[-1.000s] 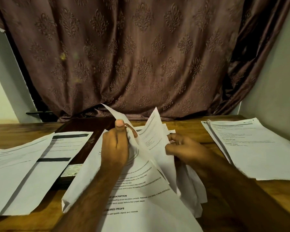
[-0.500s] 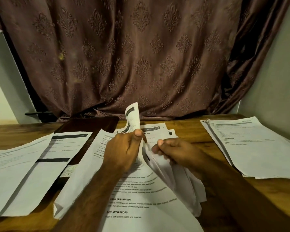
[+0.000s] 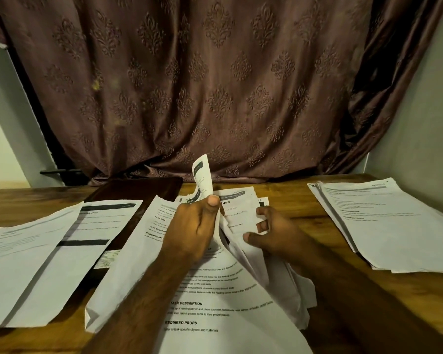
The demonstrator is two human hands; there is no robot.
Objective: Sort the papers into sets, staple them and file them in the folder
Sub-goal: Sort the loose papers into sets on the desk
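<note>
Two hands at work: over the middle pile of papers (image 3: 215, 297), near the front edge of the wooden table (image 3: 304, 208).
Left hand (image 3: 192, 231): thumb pressed against the curled fingers, pinching a lifted sheet (image 3: 202, 177) that stands nearly upright and curls at its top; forearm lying across the middle pile.
Right hand (image 3: 274, 233): fingers spread apart and bent, tips touching the sheets fanned out beneath, thumb pointing left toward the lifted edges; whether any sheet is actually gripped, cannot tell.
Middle pile: loose printed pages, fanned and crumpled along the right edge, top page near the camera showing the headings "TASK DESCRIPTION" and "REQUIRED PROPS".
Left papers (image 3: 36, 264): two overlapping printed sheets flat on the table, well apart from the hands, the inner one carrying dark bars.
Dark folder (image 3: 138, 190): flat on the table, left of centre, running back toward the curtain, partly covered by the left papers and by the left edge of the middle pile; a small printed label just visible at its near end.
Right stack (image 3: 384, 226): several sheets squared roughly together at the right side of the table, apart from the right hand.
Background: brown patterned curtain (image 3: 215, 85) hanging behind the table, pale wall (image 3: 425, 123) at the right.
</note>
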